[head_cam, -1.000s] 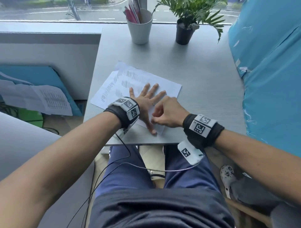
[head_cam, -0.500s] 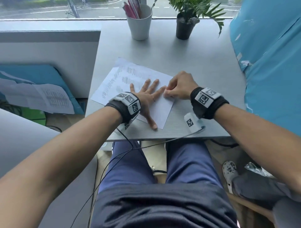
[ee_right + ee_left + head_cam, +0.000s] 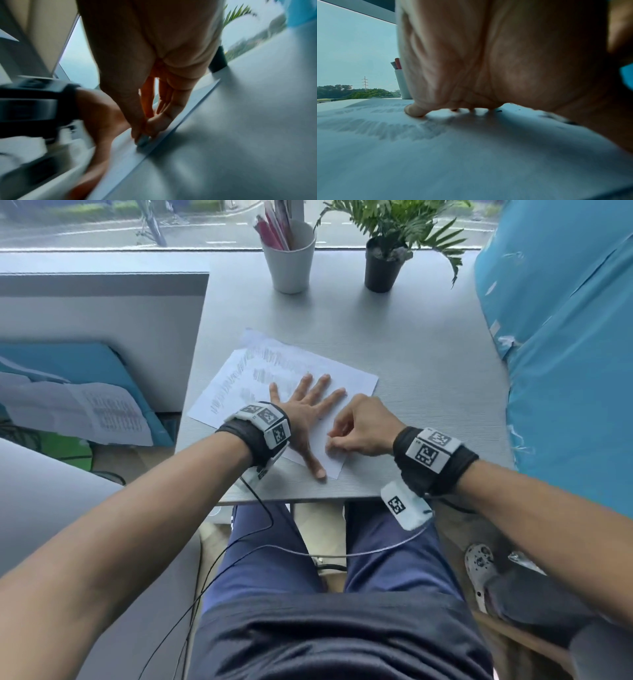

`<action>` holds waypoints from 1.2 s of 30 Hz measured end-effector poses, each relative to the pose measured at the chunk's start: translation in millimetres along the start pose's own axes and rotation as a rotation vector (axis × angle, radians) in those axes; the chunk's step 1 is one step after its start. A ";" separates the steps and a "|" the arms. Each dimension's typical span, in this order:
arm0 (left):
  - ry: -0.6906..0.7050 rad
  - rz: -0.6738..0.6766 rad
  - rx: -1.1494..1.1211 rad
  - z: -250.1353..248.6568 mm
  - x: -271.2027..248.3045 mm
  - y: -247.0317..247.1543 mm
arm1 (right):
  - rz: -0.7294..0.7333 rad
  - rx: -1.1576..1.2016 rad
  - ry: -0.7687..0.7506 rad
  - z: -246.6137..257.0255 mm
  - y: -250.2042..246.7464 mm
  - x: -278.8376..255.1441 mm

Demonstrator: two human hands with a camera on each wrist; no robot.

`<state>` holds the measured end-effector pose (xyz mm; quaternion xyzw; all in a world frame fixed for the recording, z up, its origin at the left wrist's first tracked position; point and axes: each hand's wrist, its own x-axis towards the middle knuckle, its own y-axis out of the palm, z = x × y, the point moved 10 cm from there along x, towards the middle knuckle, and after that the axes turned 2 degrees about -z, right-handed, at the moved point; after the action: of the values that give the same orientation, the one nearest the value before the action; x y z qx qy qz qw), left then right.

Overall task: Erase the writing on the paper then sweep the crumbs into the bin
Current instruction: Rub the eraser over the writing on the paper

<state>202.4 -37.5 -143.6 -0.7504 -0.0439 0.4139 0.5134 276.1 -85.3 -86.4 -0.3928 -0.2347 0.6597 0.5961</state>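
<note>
**Eraser back at the near edge**

Half a second ago the right hand (image 3: pixel 359 428) was up by the paper's far right side; now it has come back toward the near right corner, close to where it was a second ago. That reads as a back-and-forth rub, so the erasing step is probably still under way. Grey writing (image 3: pixel 274 368) remains on the far and left parts of the paper (image 3: pixel 356 380), and a few dark crumbs (image 3: pixel 499 111) lie by the left fingertips.

The left hand (image 3: pixel 308 412) has stayed flat on the sheet, fingers straight and spread, pinning it. The right hand's fingers are curled, pinching a small grey eraser (image 3: pixel 143 140) against the paper just inside its edge (that view is smeared). No bin shows in any view.
</note>
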 end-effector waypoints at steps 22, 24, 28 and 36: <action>0.003 -0.005 -0.020 -1.2 -2.5 -2.2 | -0.147 0.039 0.012 -13.4 -16.4 4.5; 0.003 -0.009 -0.007 -0.1 -0.7 -0.5 | -0.047 0.040 -0.057 2.9 12.9 -11.7; 0.004 -0.008 0.002 -0.3 -0.7 -2.0 | -0.078 0.019 0.013 -12.8 -9.8 0.8; 0.001 -0.011 0.006 0.1 -0.4 -1.4 | -0.040 0.033 0.001 -10.3 -3.9 -2.1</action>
<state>202.7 -37.0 -142.2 -0.7490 -0.0464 0.4107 0.5179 286.6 -88.3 -88.8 -0.3785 -0.2314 0.6512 0.6158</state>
